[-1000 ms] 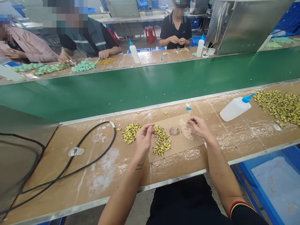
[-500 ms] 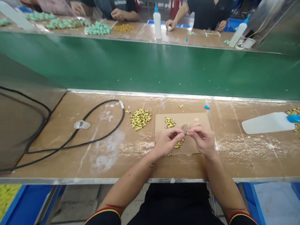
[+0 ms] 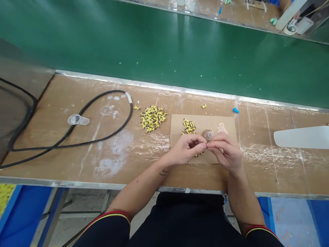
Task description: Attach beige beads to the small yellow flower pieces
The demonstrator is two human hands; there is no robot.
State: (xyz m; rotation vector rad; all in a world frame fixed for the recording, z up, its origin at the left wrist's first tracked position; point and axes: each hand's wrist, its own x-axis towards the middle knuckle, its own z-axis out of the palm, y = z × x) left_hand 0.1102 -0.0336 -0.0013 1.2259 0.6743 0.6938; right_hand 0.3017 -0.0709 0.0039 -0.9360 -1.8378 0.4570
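Over a cardboard sheet (image 3: 177, 120), my left hand (image 3: 189, 147) and my right hand (image 3: 226, 151) meet fingertip to fingertip. Both are closed in a pinch; whatever they hold is too small and covered to make out. Just beyond the fingertips stands a small clear cup (image 3: 207, 134). A heap of tiny pale beads (image 3: 222, 128) lies past my right hand, partly covered by it. Small yellow and dark brown pieces (image 3: 189, 126) lie on the sheet behind my left hand, which hides some of them. A larger pile of the same pieces (image 3: 153, 118) sits left of the sheet.
A white bottle (image 3: 300, 137) lies on its side at the right. The blue cap (image 3: 235, 110) is behind the sheet. A looped black cable (image 3: 101, 141) and a clear plastic scoop-like piece (image 3: 78, 119) occupy the left. Beyond the table runs a green belt (image 3: 164, 51).
My hands, apart on either side of the cup at first, have come together in front of it. My view has tilted down, so the co-workers have mostly left the picture.
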